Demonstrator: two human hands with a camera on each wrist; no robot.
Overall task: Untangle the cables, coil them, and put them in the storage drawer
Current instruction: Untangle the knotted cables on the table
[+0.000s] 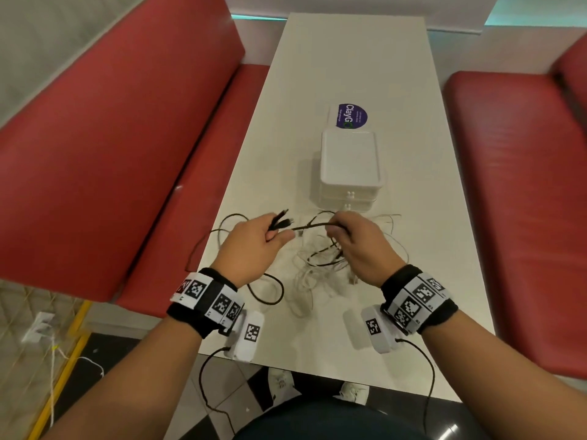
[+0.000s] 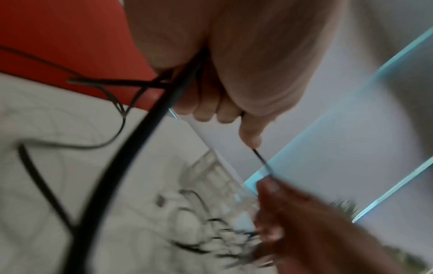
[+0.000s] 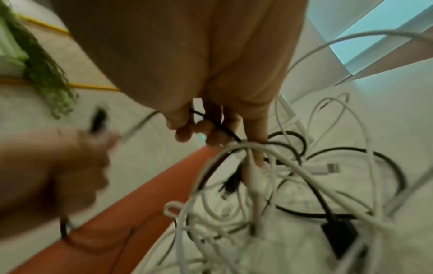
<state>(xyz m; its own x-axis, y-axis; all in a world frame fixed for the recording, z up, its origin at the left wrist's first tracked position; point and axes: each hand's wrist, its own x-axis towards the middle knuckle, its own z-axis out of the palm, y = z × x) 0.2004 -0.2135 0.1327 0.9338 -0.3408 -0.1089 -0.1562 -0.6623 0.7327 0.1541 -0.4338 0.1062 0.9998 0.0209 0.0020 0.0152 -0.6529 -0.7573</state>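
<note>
Between the two hands, a short run of black cable hangs taut above the near end of the white table. The left hand has its fingers curled round a bunch of that cable's dark plug ends, which stick up past the thumb; the right hand pinches the same cable where it leaves the tangle. Below and between the wrists lies the rest of the heap — white cables looped through black ones, with one black loop trailing over the table's left edge. Beyond it stands the white storage drawer unit, its drawers apparently closed.

The step looks like freeing the black cable from the white ones. It would go best if the right hand fed slack through rather than pulling hard — a hard pull would likely tighten the knot. The right wrist view shows white loops draped over the right hand's fingers, so these want shaking off first.
</note>
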